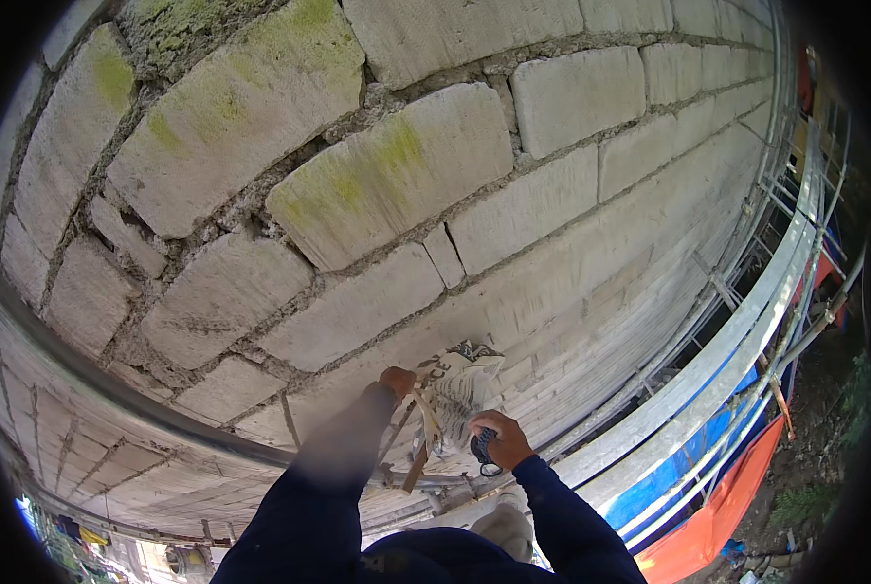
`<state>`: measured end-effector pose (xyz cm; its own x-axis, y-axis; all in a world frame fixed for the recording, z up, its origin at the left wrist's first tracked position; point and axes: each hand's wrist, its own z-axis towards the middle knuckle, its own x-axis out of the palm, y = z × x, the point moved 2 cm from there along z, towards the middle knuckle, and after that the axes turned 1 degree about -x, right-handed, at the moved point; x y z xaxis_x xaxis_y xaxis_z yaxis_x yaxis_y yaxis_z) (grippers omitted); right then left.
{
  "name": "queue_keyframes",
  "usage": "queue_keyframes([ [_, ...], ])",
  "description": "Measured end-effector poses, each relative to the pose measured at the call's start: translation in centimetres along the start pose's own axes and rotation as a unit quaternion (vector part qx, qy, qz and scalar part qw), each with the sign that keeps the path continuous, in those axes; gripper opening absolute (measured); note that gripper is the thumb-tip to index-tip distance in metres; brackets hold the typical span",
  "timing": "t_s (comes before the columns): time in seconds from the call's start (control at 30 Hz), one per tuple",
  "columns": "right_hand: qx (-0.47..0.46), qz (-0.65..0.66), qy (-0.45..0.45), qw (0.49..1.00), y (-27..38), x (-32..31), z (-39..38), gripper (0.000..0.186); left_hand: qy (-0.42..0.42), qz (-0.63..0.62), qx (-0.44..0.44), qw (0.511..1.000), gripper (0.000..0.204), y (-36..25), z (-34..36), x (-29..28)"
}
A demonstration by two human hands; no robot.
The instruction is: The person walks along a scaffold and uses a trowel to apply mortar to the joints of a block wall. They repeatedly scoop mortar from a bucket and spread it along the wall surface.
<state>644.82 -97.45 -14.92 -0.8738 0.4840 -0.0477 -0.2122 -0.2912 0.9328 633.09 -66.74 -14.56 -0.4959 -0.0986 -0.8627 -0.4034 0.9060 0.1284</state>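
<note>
Low in the middle, my left hand (397,382) has its fingers closed at the upper left edge of a crumpled, pale printed bag (460,384). A narrow wooden strip (416,467) hangs below that hand, beside the bag. My right hand (507,438) is wrapped round a dark, rounded object (483,450) just below the bag's right side; I cannot make out what it is. The block wall (377,302) is behind both hands, with rough mortar joints and green patches higher up. A lens smudge or glare blurs my left forearm.
Scaffolding with pale planks (703,389) curves along the right, beside blue sheeting (684,477) and orange sheeting (708,526), with soil and plants beyond. A metal pole (114,380) crosses the left. Below me, a pale leg or boot (504,530) shows near the planks.
</note>
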Motion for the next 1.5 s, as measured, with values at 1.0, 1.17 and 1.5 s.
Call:
queue_keyframes([
  [1.0,0.025,0.016,0.028,0.999,-5.2,4.4,4.1,0.037,0.037,-0.577,-0.219,0.786,0.034,-2.5,-7.8,-1.3],
  [1.17,0.152,0.028,0.118,0.981,-8.4,8.7,7.2,0.049,0.029,-0.615,-0.274,0.739,0.033,-2.5,-9.4,-1.0],
  [1.5,0.099,0.034,0.267,0.958,-10.3,11.8,5.7,0.036,0.000,-0.531,-0.222,0.818,0.033,-2.8,-14.9,0.1],
])
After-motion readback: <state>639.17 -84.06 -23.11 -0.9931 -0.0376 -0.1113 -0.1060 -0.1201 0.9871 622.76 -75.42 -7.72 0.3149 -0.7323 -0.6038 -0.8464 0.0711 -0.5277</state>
